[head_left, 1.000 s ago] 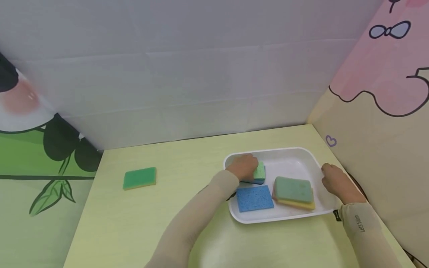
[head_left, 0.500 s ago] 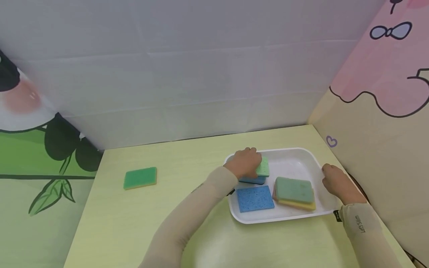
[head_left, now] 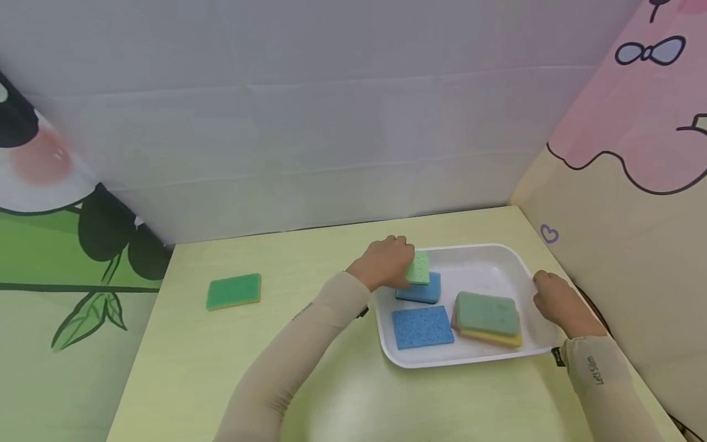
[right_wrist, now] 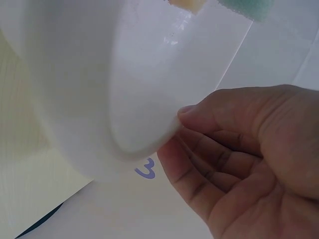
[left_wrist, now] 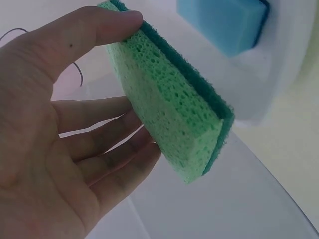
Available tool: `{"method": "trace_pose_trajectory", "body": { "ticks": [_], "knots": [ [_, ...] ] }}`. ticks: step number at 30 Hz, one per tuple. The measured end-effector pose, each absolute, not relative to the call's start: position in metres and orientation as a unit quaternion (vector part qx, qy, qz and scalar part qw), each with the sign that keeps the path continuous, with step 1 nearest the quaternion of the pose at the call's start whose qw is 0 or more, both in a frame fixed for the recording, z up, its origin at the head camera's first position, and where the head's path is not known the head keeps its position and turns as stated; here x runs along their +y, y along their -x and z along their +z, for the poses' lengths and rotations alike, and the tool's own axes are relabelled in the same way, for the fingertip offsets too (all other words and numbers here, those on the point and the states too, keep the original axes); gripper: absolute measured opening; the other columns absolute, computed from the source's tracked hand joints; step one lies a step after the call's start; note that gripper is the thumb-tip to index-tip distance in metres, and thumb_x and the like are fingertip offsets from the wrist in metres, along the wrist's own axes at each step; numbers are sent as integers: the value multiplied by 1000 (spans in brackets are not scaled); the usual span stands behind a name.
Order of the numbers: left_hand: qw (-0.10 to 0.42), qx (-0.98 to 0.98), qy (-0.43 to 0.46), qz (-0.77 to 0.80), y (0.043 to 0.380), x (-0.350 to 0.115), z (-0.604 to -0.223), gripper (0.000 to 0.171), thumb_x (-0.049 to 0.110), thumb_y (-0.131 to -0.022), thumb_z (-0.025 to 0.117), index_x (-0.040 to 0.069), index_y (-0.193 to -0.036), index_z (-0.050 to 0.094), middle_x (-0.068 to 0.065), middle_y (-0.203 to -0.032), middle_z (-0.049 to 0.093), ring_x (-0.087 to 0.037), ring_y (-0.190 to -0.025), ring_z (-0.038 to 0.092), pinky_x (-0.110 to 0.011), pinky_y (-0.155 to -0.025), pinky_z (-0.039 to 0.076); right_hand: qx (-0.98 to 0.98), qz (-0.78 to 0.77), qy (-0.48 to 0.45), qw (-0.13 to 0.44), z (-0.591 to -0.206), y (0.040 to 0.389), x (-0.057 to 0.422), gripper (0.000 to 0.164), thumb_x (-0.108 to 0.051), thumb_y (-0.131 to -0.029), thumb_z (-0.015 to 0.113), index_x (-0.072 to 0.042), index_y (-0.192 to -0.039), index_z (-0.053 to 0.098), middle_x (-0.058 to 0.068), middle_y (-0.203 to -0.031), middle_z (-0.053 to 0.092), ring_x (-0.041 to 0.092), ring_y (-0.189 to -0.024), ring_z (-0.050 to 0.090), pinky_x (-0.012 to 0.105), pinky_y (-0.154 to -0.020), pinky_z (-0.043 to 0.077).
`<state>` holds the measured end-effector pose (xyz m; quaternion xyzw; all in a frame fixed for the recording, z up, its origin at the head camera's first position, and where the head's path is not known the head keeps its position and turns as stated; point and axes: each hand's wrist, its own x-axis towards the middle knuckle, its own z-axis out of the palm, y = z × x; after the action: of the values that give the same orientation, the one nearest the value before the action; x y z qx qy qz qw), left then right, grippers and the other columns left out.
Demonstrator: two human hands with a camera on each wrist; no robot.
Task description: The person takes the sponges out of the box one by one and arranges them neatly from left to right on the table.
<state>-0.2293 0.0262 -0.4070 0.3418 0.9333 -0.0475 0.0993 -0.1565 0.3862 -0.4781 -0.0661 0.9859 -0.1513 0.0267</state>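
Note:
My left hand (head_left: 383, 263) pinches a light green sponge (left_wrist: 164, 99) with a dark green scouring layer, thumb on one side and fingers on the other. That sponge is raised above the left back part of a white tray (head_left: 486, 261). Beneath it in the tray lies a blue sponge (head_left: 421, 288) with a dark underside. A flat speckled blue sponge (head_left: 422, 327) rests in front of that one. Beside it, a grey-green sponge (head_left: 485, 312) sits on top of a yellow one (head_left: 505, 339). My right hand (head_left: 559, 302) grips the tray's right rim between thumb and fingers.
A green sponge (head_left: 234, 291) with a yellowish underside lies on the pale yellow table (head_left: 309, 276) to the left of the tray. A grey-white wall (head_left: 342, 190) rises at the table's back edge. Another wall (head_left: 613, 245) stands close on the right, near my right hand.
My left hand has lifted the light green sponge off the blue one and moved it left and back. More of the blue sponge shows. My right hand stays on the rim.

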Motion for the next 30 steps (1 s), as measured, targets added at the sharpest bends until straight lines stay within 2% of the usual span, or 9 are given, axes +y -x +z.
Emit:
{"method": "trace_pose_trajectory", "body": {
  "ticks": [9, 16, 30],
  "knots": [
    [87, 947, -309, -21, 237, -20, -406, 53, 37, -83, 77, 5, -122, 61, -5, -110, 57, -20, -94, 52, -34, -72, 53, 986, -148, 63, 36, -479, 158, 386, 12, 12, -82, 49, 15, -93, 51, 25, -81, 55, 37, -72, 57, 53, -63, 49],
    [87, 954, -288, -10, 240, -60, -408, 54, 34, -82, 78, 4, -122, 59, -7, -111, 56, -22, -94, 53, -36, -73, 52, 986, -148, 46, 55, -478, 158, 384, 18, 12, -83, 50, 20, -99, 50, 30, -85, 55, 41, -76, 58, 54, -65, 50],
    [119, 964, -236, 8, 242, -136, -427, 57, 27, -84, 78, -1, -128, 56, -13, -118, 55, -30, -105, 54, -43, -82, 52, 986, -148, 63, 31, -478, 156, 385, 11, 11, -81, 49, 15, -91, 50, 25, -79, 54, 37, -70, 56, 54, -62, 49]
  ]
}}
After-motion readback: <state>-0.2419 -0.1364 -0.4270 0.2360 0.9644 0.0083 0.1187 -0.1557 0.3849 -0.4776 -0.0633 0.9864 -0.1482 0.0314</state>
